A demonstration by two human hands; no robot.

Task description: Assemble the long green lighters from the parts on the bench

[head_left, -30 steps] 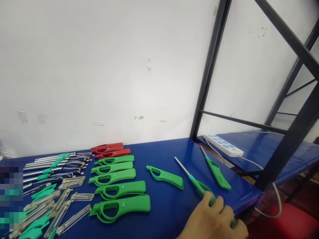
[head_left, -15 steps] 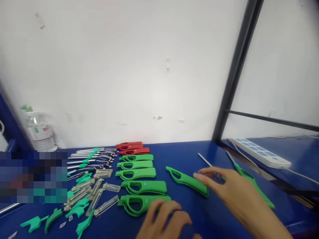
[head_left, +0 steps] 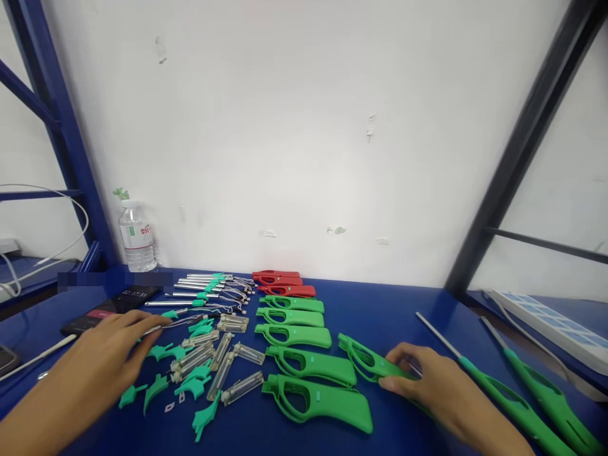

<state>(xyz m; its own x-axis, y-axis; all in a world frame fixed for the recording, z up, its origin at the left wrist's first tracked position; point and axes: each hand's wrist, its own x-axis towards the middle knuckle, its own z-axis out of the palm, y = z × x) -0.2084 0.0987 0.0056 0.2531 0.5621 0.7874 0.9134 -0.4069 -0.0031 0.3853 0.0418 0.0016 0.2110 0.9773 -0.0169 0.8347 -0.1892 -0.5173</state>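
Green shell (head_left: 368,363) under R hand (head_left: 434,387); L hand (head_left: 102,361) nr rods (head_left: 190,303)

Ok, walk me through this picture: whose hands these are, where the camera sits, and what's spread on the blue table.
The camera is worn on a person's head and looks down at their own two bare hands; no machine is involved. The blue table stands against a white wall. On it lie a row of green lighter shells, three red shells behind them, metal tubes, clear little tanks and small teal trigger pieces. A water bottle stands at the back left. Two finished long green lighters lie on the right. The right hand rests its fingers on a single green shell; the left hand reaches, open, toward the small parts.
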